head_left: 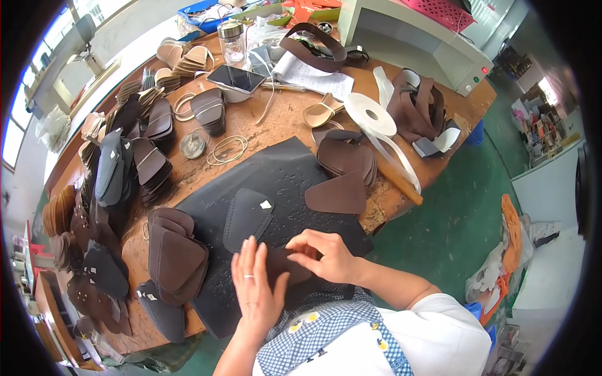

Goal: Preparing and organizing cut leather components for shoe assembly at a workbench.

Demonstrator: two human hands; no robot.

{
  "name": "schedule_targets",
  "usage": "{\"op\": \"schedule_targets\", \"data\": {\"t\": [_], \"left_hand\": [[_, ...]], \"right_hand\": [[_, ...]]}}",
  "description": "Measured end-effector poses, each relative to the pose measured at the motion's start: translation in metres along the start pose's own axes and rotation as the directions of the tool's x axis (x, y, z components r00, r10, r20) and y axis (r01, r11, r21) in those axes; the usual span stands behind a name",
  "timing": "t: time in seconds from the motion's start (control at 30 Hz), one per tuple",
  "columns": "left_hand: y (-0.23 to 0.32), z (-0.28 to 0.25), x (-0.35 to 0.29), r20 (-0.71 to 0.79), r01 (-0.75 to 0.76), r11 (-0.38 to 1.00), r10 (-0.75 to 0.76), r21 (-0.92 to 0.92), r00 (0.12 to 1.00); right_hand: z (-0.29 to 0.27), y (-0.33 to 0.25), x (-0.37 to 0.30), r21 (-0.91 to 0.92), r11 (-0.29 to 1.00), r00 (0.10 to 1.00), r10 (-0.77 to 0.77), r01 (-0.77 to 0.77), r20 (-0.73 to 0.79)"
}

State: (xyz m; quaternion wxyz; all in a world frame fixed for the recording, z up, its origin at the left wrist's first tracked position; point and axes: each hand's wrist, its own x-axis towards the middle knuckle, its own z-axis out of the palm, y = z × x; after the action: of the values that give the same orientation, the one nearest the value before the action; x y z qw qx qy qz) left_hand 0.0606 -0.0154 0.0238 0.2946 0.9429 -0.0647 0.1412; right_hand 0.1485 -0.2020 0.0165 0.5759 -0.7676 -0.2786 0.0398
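My left hand (256,285) lies with its fingers stretched out and a ring on one of them, at the left edge of a dark brown leather piece (291,269). Over that piece my right hand (327,255) is bent, thumb and fingertips drawn together in a pinch. What they hold, if anything, is too small to make out. Just beyond my fingers, a dark grey stitched piece (246,219) with a small white mark rests on the black pitted mat (285,169). A single brown leather piece (337,194) leans by a brown stack (343,153) to the right.
Brown pieces (179,257) are piled left of the mat, with more stacks (150,166) behind. A white tape roll (371,115), a phone (236,78), a glass jar (232,42) and brown strips (417,103) occupy the wooden table (251,128). A grey box (417,37) stands at the back right.
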Motion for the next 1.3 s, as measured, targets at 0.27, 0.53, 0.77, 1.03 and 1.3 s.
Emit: {"op": "schedule_targets", "data": {"t": [0.27,0.53,0.77,1.03,1.3], "left_hand": [[-0.057,-0.072,0.006,-0.596,0.405,0.911,-0.370,-0.080,0.713],[-0.020,-0.023,0.033,-0.106,0.094,0.962,-0.069,0.256,0.992],[-0.031,-0.003,0.017,0.032,-0.165,0.945,0.162,0.281,0.986],[-0.005,-0.003,-0.036,-0.021,-0.091,0.995,0.092,0.043,0.995],[-0.009,0.001,-0.063,-0.174,0.028,0.983,0.004,0.181,0.985]], "right_hand": [[-0.058,0.016,0.035,-0.613,0.790,0.978,-0.137,0.011,-0.158],[-0.084,0.030,0.039,-0.743,0.645,0.974,0.017,-0.182,-0.224],[-0.088,0.027,0.020,-0.327,0.929,0.944,0.062,-0.173,-0.326],[-0.062,-0.011,0.032,0.179,0.919,0.934,0.357,-0.351,0.000],[-0.009,-0.006,0.040,0.051,0.931,0.903,0.335,-0.360,0.269]]}}
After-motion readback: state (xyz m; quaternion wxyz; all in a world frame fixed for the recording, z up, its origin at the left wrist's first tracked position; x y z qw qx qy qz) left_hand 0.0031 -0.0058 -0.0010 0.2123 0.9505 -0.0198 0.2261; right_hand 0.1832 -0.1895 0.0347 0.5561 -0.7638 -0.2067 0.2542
